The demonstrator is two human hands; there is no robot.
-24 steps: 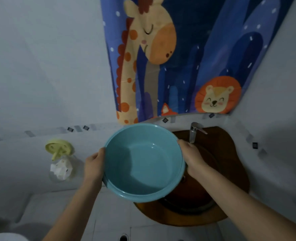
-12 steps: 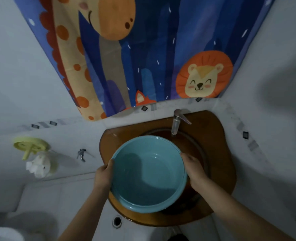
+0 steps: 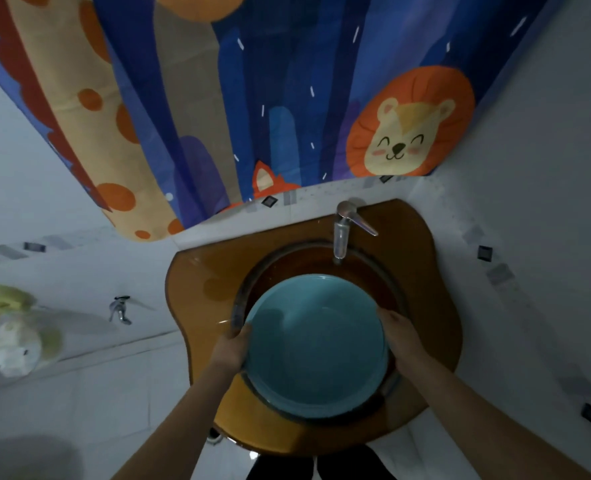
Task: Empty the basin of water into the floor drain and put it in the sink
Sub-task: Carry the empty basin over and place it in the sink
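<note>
A round light-blue plastic basin [image 3: 313, 344] sits level inside the bowl of the brown glass sink [image 3: 197, 289], filling most of it. No water shows in the basin. My left hand [image 3: 230, 351] grips its left rim and my right hand [image 3: 399, 336] grips its right rim. A chrome tap [image 3: 344, 226] stands at the back of the sink, just beyond the basin's far edge. The floor drain [image 3: 212, 436] peeks out under the sink's front left edge, partly hidden by my left forearm.
A cartoon shower curtain [image 3: 252, 98] with a giraffe and a lion hangs behind the sink. On the left wall are a small chrome valve [image 3: 121, 308] and a yellow-green holder with white paper [image 3: 6, 327]. A white tiled wall closes in on the right.
The basin has moved right and down, from in front of the wall at the sink's left to inside the sink bowl. Both hands have kept hold of its rim.
</note>
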